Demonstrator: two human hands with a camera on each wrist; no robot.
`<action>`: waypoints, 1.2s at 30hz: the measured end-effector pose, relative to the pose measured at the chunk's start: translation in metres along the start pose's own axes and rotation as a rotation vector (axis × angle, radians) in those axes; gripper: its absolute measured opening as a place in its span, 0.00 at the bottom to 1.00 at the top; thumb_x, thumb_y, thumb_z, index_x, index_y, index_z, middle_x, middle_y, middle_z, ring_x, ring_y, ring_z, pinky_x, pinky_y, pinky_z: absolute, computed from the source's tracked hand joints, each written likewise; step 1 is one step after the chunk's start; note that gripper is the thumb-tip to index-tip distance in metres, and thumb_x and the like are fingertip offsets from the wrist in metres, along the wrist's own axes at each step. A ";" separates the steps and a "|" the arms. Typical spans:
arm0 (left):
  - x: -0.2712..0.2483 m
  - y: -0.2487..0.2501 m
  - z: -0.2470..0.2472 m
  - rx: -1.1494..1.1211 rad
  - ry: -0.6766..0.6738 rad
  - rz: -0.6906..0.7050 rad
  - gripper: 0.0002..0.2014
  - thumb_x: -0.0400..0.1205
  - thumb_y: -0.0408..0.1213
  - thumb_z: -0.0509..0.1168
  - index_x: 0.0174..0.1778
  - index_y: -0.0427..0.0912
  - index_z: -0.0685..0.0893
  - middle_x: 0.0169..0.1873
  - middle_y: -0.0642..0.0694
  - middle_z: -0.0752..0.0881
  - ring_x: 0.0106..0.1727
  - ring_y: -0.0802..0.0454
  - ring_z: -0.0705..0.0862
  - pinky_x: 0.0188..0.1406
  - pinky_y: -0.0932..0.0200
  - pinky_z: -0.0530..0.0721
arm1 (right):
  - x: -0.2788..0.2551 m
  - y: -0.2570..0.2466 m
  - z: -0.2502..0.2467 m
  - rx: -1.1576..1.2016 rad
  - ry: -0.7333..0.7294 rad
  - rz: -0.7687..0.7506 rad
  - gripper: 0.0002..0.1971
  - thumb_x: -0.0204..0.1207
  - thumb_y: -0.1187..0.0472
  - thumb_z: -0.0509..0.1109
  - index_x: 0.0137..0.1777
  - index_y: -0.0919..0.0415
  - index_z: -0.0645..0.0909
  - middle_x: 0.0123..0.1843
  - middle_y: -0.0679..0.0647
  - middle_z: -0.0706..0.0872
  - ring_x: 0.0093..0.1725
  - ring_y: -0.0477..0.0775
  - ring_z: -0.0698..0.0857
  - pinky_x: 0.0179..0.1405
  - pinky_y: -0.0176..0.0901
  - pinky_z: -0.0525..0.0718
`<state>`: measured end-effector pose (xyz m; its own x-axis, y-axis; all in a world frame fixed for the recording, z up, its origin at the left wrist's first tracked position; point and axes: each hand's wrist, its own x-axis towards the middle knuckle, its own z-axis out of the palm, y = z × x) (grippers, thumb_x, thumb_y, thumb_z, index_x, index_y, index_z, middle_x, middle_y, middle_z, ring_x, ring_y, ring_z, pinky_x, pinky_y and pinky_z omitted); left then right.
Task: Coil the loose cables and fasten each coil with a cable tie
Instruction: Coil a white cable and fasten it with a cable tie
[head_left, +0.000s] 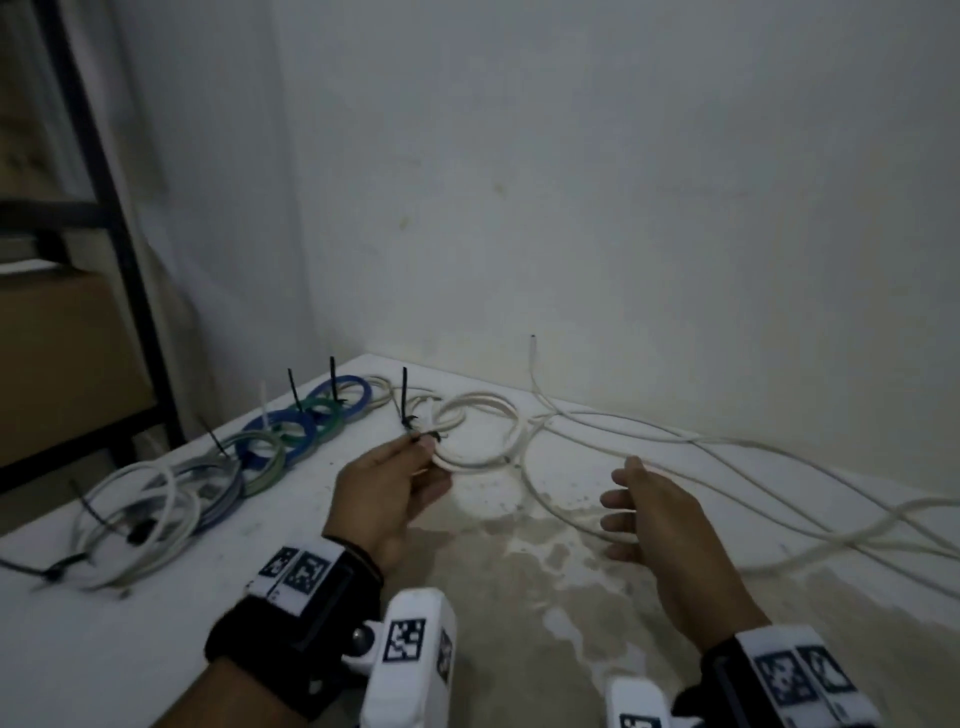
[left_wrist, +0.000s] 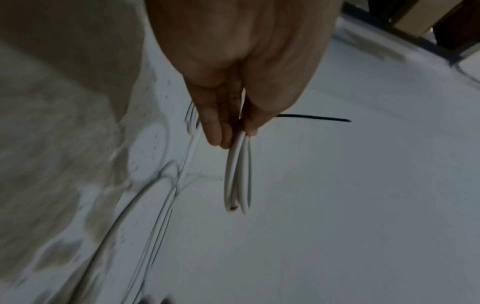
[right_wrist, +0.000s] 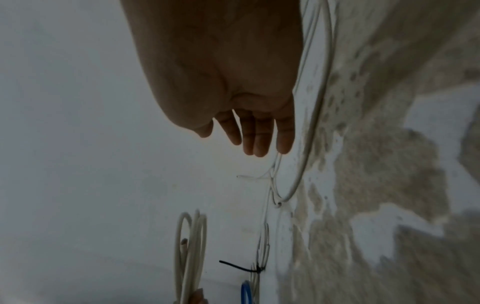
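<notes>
Your left hand (head_left: 395, 493) pinches a small white coil (head_left: 475, 434) with its black tie (head_left: 405, 397) at your fingertips. Your right hand (head_left: 660, 525) hangs relaxed, empty. Tied coils (head_left: 270, 441) lie beyond your left fingers; the loose white cable (head_left: 727, 467) past your right fingers remains uncoiled.

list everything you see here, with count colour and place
white cable coil: one, white, tied with a black cable tie, lifted at table centre
loose cable: white, count unclear, sprawled on the right
tied coils: several, blue, green, grey, white, in a row at left
table: one, white, stained near the middle
shelf frame: one, black, far left
left hand: grip pinching the white cable coil
right hand: open, over the loose cable
</notes>
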<state>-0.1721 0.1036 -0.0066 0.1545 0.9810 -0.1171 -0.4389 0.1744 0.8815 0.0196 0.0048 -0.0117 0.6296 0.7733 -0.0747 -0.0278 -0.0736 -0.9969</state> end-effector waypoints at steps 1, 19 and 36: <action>0.012 0.006 -0.006 -0.030 0.038 0.027 0.04 0.82 0.27 0.65 0.44 0.36 0.85 0.28 0.48 0.88 0.32 0.54 0.84 0.37 0.63 0.89 | 0.002 0.005 0.005 0.002 0.017 -0.009 0.15 0.84 0.51 0.59 0.46 0.61 0.81 0.44 0.60 0.85 0.37 0.59 0.82 0.37 0.54 0.82; 0.146 -0.012 -0.015 0.130 0.278 0.003 0.12 0.85 0.29 0.62 0.62 0.30 0.81 0.41 0.37 0.86 0.38 0.47 0.84 0.43 0.56 0.86 | 0.031 0.053 0.012 0.200 0.093 0.088 0.20 0.86 0.57 0.57 0.39 0.72 0.79 0.23 0.59 0.74 0.20 0.55 0.70 0.23 0.45 0.74; 0.154 -0.009 -0.031 0.835 0.227 -0.002 0.08 0.83 0.32 0.65 0.40 0.33 0.81 0.29 0.42 0.86 0.30 0.49 0.80 0.21 0.68 0.78 | 0.037 0.064 0.011 0.236 0.115 0.055 0.22 0.85 0.53 0.57 0.37 0.70 0.78 0.25 0.61 0.76 0.18 0.54 0.74 0.28 0.49 0.78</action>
<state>-0.1722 0.2553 -0.0470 -0.0648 0.9895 -0.1290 0.3693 0.1439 0.9181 0.0324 0.0352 -0.0788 0.7060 0.6944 -0.1394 -0.2362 0.0452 -0.9707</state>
